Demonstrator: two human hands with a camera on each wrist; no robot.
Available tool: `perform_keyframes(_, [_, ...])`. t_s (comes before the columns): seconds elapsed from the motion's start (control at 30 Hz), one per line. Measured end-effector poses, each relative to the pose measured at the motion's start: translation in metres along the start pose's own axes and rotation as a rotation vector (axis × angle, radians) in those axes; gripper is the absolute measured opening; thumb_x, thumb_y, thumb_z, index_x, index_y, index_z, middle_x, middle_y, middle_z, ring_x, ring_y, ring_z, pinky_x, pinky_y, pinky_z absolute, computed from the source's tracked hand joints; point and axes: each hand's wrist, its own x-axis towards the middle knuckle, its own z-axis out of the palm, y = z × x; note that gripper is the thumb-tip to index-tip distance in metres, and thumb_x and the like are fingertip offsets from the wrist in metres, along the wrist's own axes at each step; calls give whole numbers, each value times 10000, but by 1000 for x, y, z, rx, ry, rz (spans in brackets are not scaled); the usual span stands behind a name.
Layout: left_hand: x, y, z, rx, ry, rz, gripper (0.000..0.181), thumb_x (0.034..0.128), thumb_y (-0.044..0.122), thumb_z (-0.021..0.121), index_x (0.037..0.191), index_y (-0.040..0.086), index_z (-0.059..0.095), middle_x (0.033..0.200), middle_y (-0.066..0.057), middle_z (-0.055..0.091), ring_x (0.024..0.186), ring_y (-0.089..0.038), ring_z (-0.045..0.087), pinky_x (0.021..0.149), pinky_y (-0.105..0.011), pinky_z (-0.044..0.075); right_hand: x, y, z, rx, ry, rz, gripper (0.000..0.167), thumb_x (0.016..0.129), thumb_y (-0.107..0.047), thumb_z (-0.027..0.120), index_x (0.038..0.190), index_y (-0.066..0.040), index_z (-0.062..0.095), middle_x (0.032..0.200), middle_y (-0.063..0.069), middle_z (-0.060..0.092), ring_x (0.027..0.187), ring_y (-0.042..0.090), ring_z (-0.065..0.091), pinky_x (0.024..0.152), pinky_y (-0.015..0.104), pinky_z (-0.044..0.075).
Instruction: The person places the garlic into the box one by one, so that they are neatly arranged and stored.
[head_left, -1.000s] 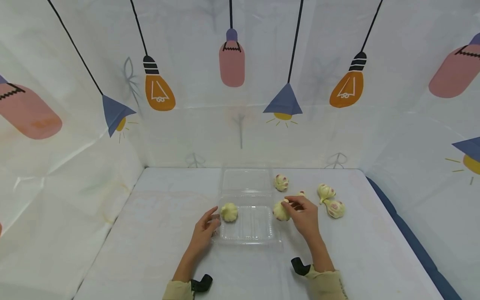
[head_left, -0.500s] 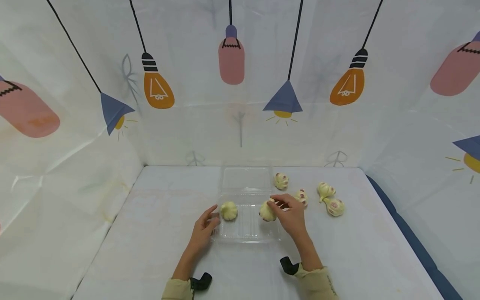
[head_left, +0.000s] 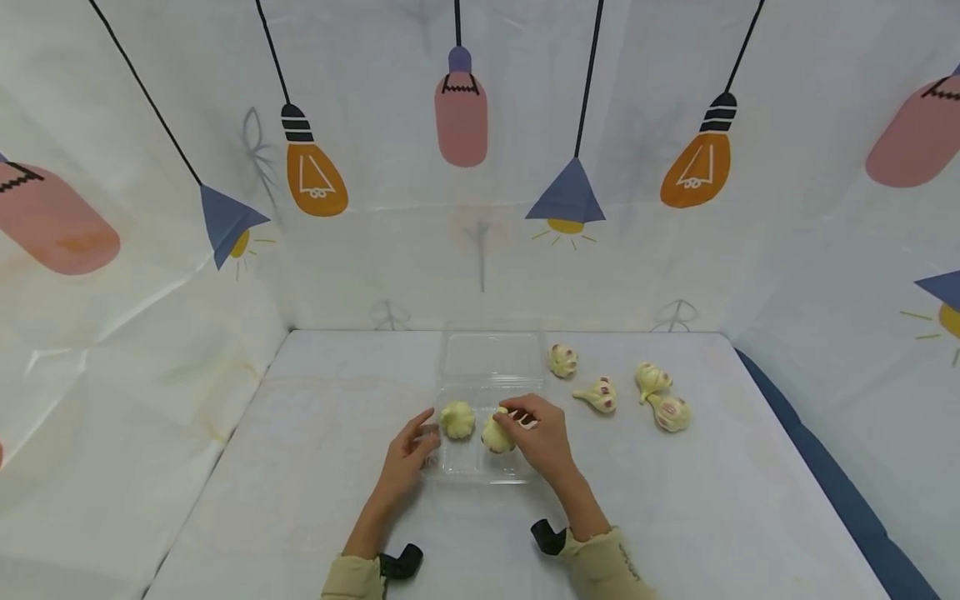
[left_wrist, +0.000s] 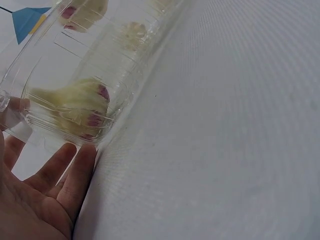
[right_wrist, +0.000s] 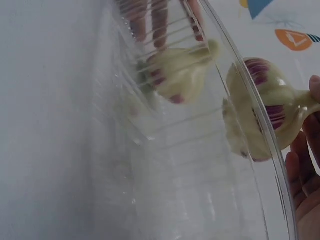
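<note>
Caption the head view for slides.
Right grip holds a garlic bulb over the clear container, left grip at its edge; one bulb inside, four bulbs on the table.

Left hand point(left_wrist: 42, 197) and right hand point(right_wrist: 307, 202) cropped in their wrist views.
Upper garlic bulb point(left_wrist: 89, 14) clipped by left wrist view's top. Head view: right sleeve point(head_left: 603, 570) cut at bottom, its marking point(head_left: 627, 561) too small to read.

A pale khaki left sleeve point(head_left: 352, 577) and matching right sleeve point(head_left: 603, 568) with dark marks point(head_left: 628, 563) each end beside a bent black fitting point(head_left: 402, 562).
</note>
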Motion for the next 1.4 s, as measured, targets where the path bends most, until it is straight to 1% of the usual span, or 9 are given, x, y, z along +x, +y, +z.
perform_keyframes(0.13, [-3, 17, -2, -16, -26, 20, 474, 986, 59, 556, 1435, -19, 427, 1238, -313, 551, 957, -440, 599, 695, -283, 476, 1, -9, 7, 25, -12, -59, 173, 751, 83, 780, 894, 8, 720, 785, 138, 670, 666, 258, 616, 568, 456, 503])
perform_keyframes(0.23, [-6, 30, -2, -2, -40, 27, 470, 989, 47, 542, 1432, -43, 415, 1237, -330, 543, 969, -452, 597, 710, -285, 480, 0, -8, 12, 49, -14, -91, 177, 740, 94, 781, 889, 24, 717, 769, 141, 665, 652, 271, 618, 549, 467, 497])
perform_keyframes(0.43, [-9, 35, -2, 9, -42, 20, 464, 987, 46, 546, 1422, -56, 421, 1232, -337, 545, 965, -456, 602, 718, -289, 487, -6, 7, 26, 66, -30, -83, 163, 754, 47, 794, 898, 23, 721, 767, 110, 667, 657, 253, 622, 540, 453, 498])
perform_keyframes(0.6, [-6, 26, -2, -13, -39, 52, 460, 983, 35, 550, 1416, -61, 427, 1215, -338, 552, 941, -451, 611, 703, -269, 482, -10, 27, 38, 49, -50, -70, 158, 780, -43, 808, 921, -47, 738, 798, 24, 678, 682, 164, 620, 558, 350, 506])
perform_keyframes(0.7, [-2, 12, -1, -15, -27, 73, 463, 985, 52, 555, 1421, -43, 431, 1210, -318, 564, 938, -431, 621, 697, -263, 480, -11, 31, 42, 61, -70, -66, 148, 803, -95, 802, 938, -79, 742, 825, -19, 681, 704, 118, 618, 582, 304, 508])
perform_keyframes(0.87, [1, -6, -2, -1, 0, 64, 463, 990, 116, 572, 1434, 42, 460, 1230, -245, 587, 944, -355, 639, 706, -265, 484, -13, 30, 49, 53, -92, -95, 140, 822, -136, 791, 943, -91, 738, 837, -36, 677, 718, 82, 618, 588, 267, 507])
perform_keyframes(0.97, [1, -9, -2, -8, 4, 71, 457, 988, 138, 581, 1429, 78, 478, 1224, -224, 596, 923, -316, 642, 702, -266, 483, -14, 28, 52, 47, -106, -93, 140, 820, -139, 793, 938, -91, 735, 833, -40, 674, 721, 79, 618, 587, 263, 506])
perform_keyframes(1.0, [0, -5, -2, -12, -1, 65, 455, 987, 127, 581, 1428, 76, 480, 1223, -230, 595, 926, -329, 640, 702, -267, 483, -15, 27, 53, 48, -112, -82, 142, 816, -139, 796, 936, -94, 734, 833, -45, 673, 724, 77, 618, 591, 263, 506])
perform_keyframes(1.4, [1, -10, 0, -13, 3, 87, 456, 990, 133, 578, 1432, 87, 476, 1229, -218, 596, 968, -286, 643, 715, -286, 502, -18, 26, 62, 32, -122, -90, 142, 798, -123, 811, 908, -83, 730, 832, -31, 688, 709, 88, 624, 583, 259, 507])
